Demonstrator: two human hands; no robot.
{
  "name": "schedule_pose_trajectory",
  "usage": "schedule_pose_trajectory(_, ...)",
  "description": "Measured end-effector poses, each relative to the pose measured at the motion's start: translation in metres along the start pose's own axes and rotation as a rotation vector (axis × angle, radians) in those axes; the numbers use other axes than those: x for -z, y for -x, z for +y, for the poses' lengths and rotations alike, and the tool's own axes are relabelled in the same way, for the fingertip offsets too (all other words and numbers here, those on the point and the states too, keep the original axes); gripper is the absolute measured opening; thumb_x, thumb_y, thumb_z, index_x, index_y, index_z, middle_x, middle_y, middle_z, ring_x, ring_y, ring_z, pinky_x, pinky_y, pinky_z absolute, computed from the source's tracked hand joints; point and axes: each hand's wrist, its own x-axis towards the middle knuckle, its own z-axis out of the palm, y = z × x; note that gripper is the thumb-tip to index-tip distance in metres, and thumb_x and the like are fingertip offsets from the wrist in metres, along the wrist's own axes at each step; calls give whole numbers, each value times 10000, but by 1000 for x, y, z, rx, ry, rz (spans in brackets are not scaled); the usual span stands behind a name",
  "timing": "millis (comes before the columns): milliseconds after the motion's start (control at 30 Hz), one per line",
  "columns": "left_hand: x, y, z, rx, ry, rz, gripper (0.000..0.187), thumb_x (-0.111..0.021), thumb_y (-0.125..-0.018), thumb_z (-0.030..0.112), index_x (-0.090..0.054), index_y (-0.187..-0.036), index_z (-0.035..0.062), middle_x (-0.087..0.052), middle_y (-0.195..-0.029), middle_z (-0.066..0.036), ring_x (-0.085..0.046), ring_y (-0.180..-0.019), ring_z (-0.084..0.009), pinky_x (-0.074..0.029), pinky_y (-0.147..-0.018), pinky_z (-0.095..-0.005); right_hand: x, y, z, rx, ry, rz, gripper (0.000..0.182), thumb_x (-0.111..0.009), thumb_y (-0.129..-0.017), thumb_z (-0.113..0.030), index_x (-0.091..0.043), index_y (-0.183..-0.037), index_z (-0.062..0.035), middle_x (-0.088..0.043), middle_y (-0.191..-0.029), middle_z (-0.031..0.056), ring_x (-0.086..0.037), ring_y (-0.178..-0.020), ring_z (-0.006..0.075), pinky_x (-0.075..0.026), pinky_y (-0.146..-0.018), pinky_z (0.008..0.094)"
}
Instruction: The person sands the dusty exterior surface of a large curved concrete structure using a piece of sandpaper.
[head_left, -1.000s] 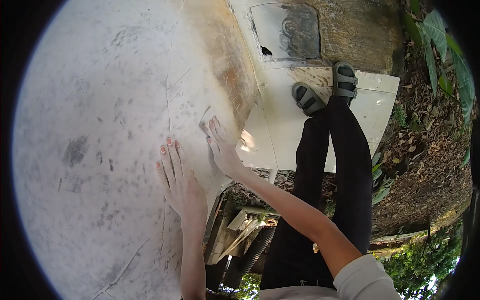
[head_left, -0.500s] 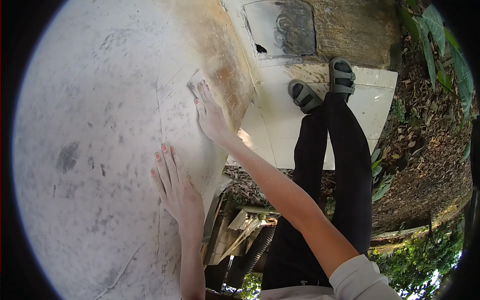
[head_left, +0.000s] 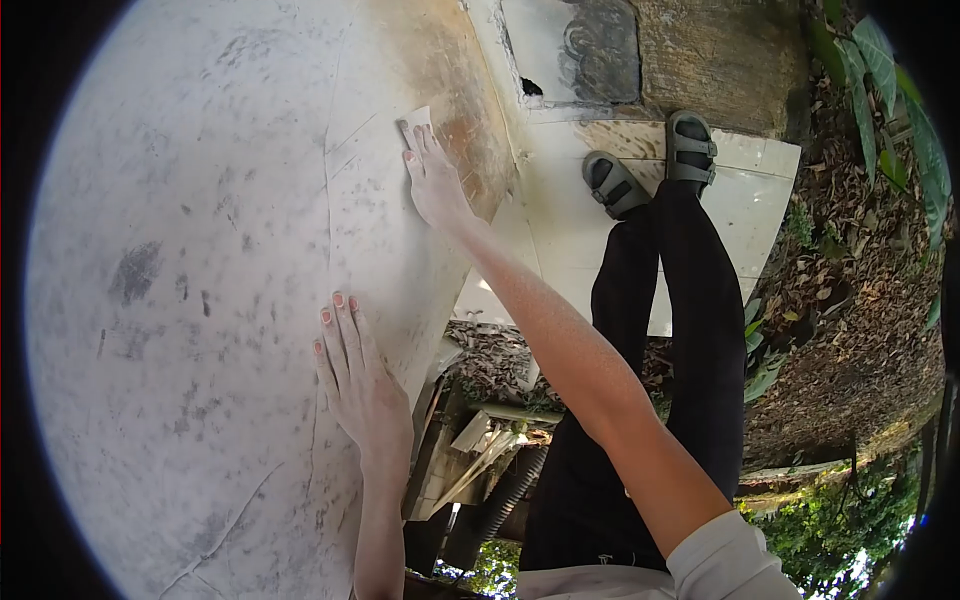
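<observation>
A large pale curved surface (head_left: 200,330), smooth with grey smudges and thin crack lines, fills the left of the head view. My right hand (head_left: 438,190) lies on it near the brownish edge. Its fingers press down a small pale sheet that looks like sandpaper (head_left: 416,118); most of the sheet is hidden under the fingertips. Lower down, my left hand (head_left: 365,390) rests flat on the same surface, fingers stretched out, holding nothing. White dust covers both hands and the forearms.
Sandalled feet (head_left: 690,150) stand on pale tiles (head_left: 735,200) beside the surface. A square cover (head_left: 600,50) with a dark hole at its corner is set at the top. Leaf litter (head_left: 840,330) and green plants (head_left: 880,75) are at right; boards (head_left: 480,465) and a ribbed hose (head_left: 520,490) lie below.
My right hand has slid with the sandpaper up and right across the surface, toward the brownish edge. My left hand stays flat. The view has shifted slightly.
</observation>
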Motion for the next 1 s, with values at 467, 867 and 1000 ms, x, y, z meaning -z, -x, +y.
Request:
schedule_pose_trajectory(467, 8, 53, -15, 78, 24, -77, 633, -449, -869, 17, -306, -1485, 40, -303, -1555, -65, -281, -1434, -227, -230, -1167, -405, -13, 63, -13, -22, -108, -11, 487, -386, -1014, -164, -318, -1443, 55, -239, -1520, 281, -188, -1426, 424, -204, -1165, 455)
schedule_pose_trajectory(867, 1, 62, -18, 88, 78, -15, 665, -509, -873, 65, -268, -1491, 18, -280, -1562, -99, -247, -1448, -239, -202, -1177, -417, -36, 205, -37, 93, -49, -182, 491, -347, -1037, -182, -266, -1477, 19, -161, -1545, 279, -134, -1444, 413, -196, -1170, 423)
schedule_pose_trajectory(1000, 3, 59, -13, 101, 55, -16, 683, -527, -863, 68, -265, -1491, 15, -274, -1563, -105, -237, -1452, -252, -187, -1180, -427, -3, 88, -30, -25, -48, -162, 504, -322, -1044, -241, -274, -1463, 34, -217, -1504, 324, -180, -1420, 438, -231, -1159, 419)
